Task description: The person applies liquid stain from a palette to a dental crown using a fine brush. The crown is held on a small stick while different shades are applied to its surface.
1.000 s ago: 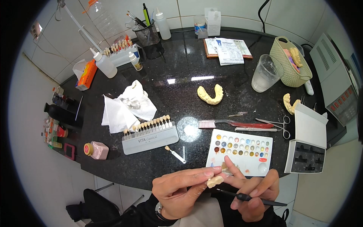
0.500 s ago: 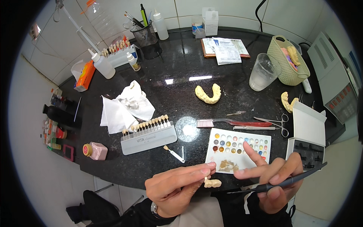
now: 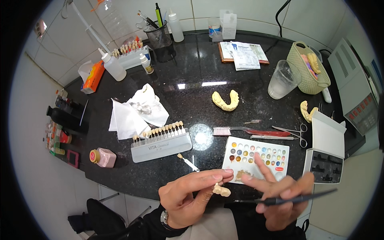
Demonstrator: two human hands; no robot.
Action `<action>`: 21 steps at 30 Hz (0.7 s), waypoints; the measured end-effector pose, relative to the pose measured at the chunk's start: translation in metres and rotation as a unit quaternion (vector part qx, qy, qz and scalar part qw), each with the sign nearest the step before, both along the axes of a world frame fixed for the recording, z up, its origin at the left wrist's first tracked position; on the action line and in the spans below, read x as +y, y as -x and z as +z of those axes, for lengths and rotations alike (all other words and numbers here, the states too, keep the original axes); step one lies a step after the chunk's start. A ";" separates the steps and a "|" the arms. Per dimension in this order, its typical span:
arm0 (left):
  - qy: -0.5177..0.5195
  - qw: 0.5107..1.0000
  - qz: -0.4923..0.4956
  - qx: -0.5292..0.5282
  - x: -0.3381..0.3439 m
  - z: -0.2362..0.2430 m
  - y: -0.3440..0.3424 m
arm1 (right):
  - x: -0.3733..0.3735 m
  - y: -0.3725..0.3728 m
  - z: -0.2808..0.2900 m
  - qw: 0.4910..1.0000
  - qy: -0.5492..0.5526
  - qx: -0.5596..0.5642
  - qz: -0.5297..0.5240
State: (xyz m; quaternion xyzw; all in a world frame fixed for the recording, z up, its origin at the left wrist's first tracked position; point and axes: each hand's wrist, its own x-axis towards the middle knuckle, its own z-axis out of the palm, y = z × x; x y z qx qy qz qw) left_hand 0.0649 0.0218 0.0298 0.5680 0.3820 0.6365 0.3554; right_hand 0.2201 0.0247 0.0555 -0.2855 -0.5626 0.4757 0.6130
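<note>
My left hand (image 3: 182, 196), low in the middle, is closed on a small cream tooth piece (image 3: 222, 190), pinched at fingertips and thumb. Just right of it my right hand (image 3: 280, 200) grips a slim black brush (image 3: 304, 197) held almost level, its thin tip pointing left below the piece; two fingers stretch over the white palette (image 3: 280, 149). That palette carries several rows of coloured wells and a brown smear. A grey shade guide (image 3: 160, 150) with tooth samples lies to the left, a single sample tab (image 3: 190, 164) beside it.
Around the dark counter (image 3: 188, 104) are white tissues (image 3: 136, 114), a pink jar (image 3: 106, 158), dental models (image 3: 226, 103), a plastic cup (image 3: 280, 86), a basket (image 3: 304, 76), a toothbrush (image 3: 272, 132), scissor-like forceps (image 3: 302, 134), an open box (image 3: 324, 168), bottles (image 3: 114, 68) and a device (image 3: 356, 100).
My right hand and brush have swung right from beside the piece over the past second, the brush tilting up at its right end; lately they shifted slightly back left. My left hand moved a little.
</note>
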 end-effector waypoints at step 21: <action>-0.044 0.997 -0.018 0.062 -0.002 0.001 0.011 | -0.010 -0.006 0.020 0.966 -0.091 -0.240 -0.043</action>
